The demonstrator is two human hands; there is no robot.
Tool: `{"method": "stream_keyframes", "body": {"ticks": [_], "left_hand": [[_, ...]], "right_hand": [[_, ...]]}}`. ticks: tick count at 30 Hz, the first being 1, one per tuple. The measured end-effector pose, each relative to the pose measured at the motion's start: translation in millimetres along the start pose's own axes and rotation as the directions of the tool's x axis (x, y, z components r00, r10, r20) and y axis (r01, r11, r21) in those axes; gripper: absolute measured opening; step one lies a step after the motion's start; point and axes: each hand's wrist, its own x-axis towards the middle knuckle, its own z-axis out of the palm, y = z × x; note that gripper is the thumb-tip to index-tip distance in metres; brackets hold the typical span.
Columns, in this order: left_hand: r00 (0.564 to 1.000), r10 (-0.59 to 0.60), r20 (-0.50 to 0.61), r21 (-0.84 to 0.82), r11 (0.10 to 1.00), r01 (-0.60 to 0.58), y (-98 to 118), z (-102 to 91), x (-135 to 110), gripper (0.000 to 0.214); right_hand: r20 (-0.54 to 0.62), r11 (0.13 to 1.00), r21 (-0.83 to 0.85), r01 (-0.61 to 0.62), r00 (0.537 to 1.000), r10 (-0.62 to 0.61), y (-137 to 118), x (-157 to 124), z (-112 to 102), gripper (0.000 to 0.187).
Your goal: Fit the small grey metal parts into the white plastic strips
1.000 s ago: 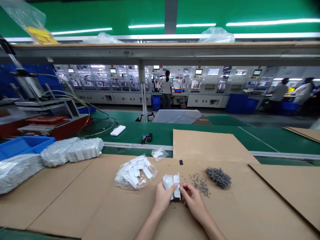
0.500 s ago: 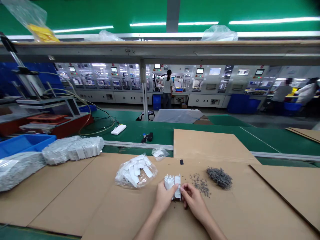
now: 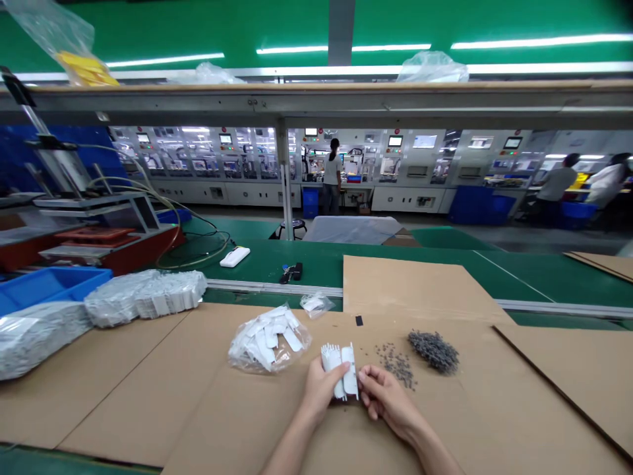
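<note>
My left hand (image 3: 319,388) is closed around several thin white plastic pieces (image 3: 331,357), fanned side by side, with the thumb across them. One wider white piece (image 3: 349,371) stands at their right side, its face toward me. Just right of it is my right hand (image 3: 386,394), thumb and forefinger pinched together and the other fingers curled. Whatever that pinch holds is too small to make out. Beyond this hand lie loose small grey parts (image 3: 397,364) and a denser heap of grey parts (image 3: 434,351). An open clear bag of white pieces (image 3: 270,338) rests to the left.
Brown cardboard (image 3: 237,422) covers the bench. Bagged white stacks (image 3: 146,295) and a blue bin (image 3: 54,284) stand at left, near a press (image 3: 64,171). Keys (image 3: 291,272) and a white device (image 3: 235,256) lie on the green surface behind. People work in the background.
The white pieces in my left hand have turned slightly and shifted a little left. My right hand has drawn slightly away to the right of them.
</note>
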Motion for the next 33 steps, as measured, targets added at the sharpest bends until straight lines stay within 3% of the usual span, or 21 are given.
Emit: {"method": "stream_keyframes", "body": {"ticks": [3, 6, 9, 13, 16, 20, 25, 33], "left_hand": [[0.997, -0.027, -0.07, 0.206, 0.978, 0.041, -1.4, -12.6, 8.4, 0.02], [0.996, -0.043, -0.079, 0.318, 0.946, 0.066, -2.1, -22.5, 14.1, 0.02], [0.994, 0.015, -0.11, 0.227, 0.974, 0.011, -0.8, -24.1, 16.1, 0.027], [0.993, -0.066, -0.096, -0.077, 0.995, 0.059, 4.0, -18.8, 16.0, 0.029], [0.987, -0.139, -0.081, -0.272, 0.956, 0.112, 7.3, -16.2, 14.4, 0.025], [0.979, -0.2, -0.044, -0.373, 0.912, 0.17, 7.8, -13.4, 9.8, 0.027], [0.993, -0.112, 0.026, -0.259, 0.959, 0.115, 2.4, -6.0, 4.9, 0.029], [0.997, 0.036, -0.07, 0.041, 0.999, -0.033, -2.7, -4.9, 6.2, 0.03]], "right_hand": [[-0.05, 0.984, -0.168, 0.066, 0.996, -0.075, 2.1, -0.4, -2.1, 0.025], [0.04, 0.875, -0.459, 0.152, 0.988, -0.151, -2.4, -3.9, -1.5, 0.017], [0.142, 0.729, -0.635, 0.254, 0.967, -0.213, -11.5, -8.3, 2.2, 0.013], [0.16, 0.644, -0.715, 0.274, 0.96, -0.23, -17.2, -10.4, 6.1, 0.009], [0.14, 0.651, -0.709, 0.272, 0.959, -0.248, -14.3, -9.6, 4.9, 0.006], [0.019, 0.775, -0.587, 0.235, 0.961, -0.277, -9.2, -8.7, 3.6, 0.015], [-0.049, 0.834, -0.453, 0.315, 0.925, -0.376, -10.2, -9.7, 12.2, 0.021], [-0.024, 0.798, -0.489, 0.354, 0.908, -0.418, -7.5, -8.3, 17.0, 0.018]]}}
